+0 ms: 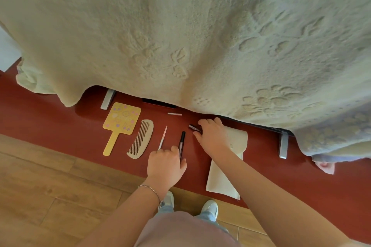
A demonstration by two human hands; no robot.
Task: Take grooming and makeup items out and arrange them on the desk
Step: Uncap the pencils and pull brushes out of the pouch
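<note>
**Row of items half laid out on the desk**

A mirror, a comb and a thin pink stick are already laid side by side on the red desk. A black pen is placed next in the row; it is gripped at its near end by the curled left hand. A small dark tube is held under the fingers of the right hand, just beyond the pen; how tightly it is pinched cannot be told. A white pouch lies under the right forearm, and a short white stick lies apart near the blanket. The task is judged well advanced: the pen and tube remain to be set down. Whether anything is left in the pouch cannot be seen.
</note>
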